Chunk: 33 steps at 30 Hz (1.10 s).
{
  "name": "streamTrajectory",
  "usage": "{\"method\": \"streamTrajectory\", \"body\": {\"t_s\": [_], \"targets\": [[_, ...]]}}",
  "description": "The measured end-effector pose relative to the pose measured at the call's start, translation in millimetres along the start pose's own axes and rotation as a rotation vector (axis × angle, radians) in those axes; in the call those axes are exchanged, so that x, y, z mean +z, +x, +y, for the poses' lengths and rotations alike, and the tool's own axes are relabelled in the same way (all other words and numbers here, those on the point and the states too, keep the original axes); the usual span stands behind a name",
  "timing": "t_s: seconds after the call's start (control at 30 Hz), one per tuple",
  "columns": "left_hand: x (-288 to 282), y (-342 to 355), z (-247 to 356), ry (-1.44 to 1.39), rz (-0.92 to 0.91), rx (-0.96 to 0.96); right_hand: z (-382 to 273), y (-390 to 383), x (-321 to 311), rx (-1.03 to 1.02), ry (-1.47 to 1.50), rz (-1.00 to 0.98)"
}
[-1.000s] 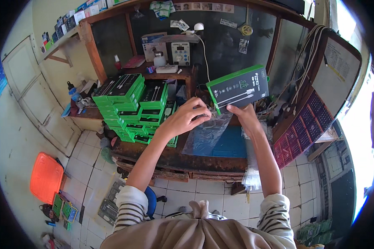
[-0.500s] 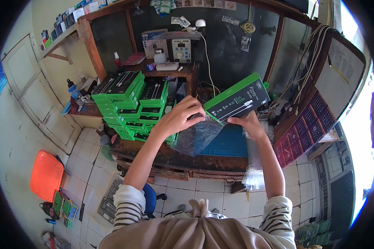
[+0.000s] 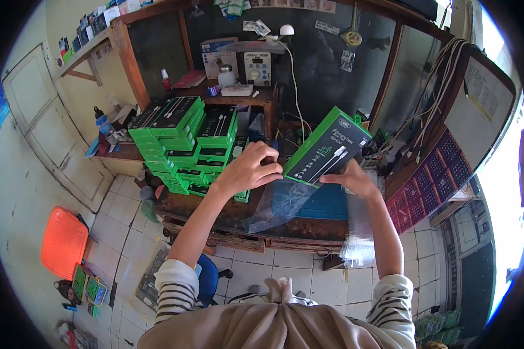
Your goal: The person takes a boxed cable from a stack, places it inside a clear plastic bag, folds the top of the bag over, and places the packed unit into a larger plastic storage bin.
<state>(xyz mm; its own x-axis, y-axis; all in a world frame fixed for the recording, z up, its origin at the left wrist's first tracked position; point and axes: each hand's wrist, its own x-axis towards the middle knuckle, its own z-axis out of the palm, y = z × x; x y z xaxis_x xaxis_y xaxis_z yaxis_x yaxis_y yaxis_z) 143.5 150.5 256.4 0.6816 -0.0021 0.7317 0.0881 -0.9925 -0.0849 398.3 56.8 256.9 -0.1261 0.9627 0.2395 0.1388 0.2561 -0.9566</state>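
Observation:
A black and green cable box (image 3: 327, 150) is tilted above the desk, its printed face toward me. My right hand (image 3: 354, 178) grips its lower right edge, the thumb lying on the front. My left hand (image 3: 251, 167) is closed, thumb and fingers pinched on a clear plastic bag (image 3: 276, 206) by the box's lower left corner. The bag hangs below, partly over a blue mat (image 3: 323, 200). Whether any of the box is inside the bag, I cannot tell. Left of my left hand rises a stack of similar green and black boxes (image 3: 169, 136).
More clear bags (image 3: 358, 244) lie over the desk's front right edge. At the back stand a power supply unit (image 3: 257, 68), a pump bottle (image 3: 226, 77) and a white lamp (image 3: 286, 30). Cables and a purple calendar (image 3: 428, 180) hang on the right. A blue chair (image 3: 212, 279) sits below the desk.
The box has turned more upright and shifted slightly left in my right hand. My left hand has moved a little toward the box's lower corner, and the bag hangs lower and narrower.

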Motion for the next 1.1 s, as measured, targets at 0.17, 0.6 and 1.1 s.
{"method": "streamTrajectory", "body": {"t_s": [0.17, 0.6, 1.1], "targets": [[0, -4, -1, 0.062, -0.051, -0.037, 3, 1, 1, 0.018, -0.107, 0.018], [8, -15, 12, -0.067, -0.129, -0.062, 5, -3, 5, 0.086, -0.392, 0.024], [79, -42, 32, -0.763, 0.383, -0.540, 25, -5, 9, -0.140, -0.482, 0.153]]}}
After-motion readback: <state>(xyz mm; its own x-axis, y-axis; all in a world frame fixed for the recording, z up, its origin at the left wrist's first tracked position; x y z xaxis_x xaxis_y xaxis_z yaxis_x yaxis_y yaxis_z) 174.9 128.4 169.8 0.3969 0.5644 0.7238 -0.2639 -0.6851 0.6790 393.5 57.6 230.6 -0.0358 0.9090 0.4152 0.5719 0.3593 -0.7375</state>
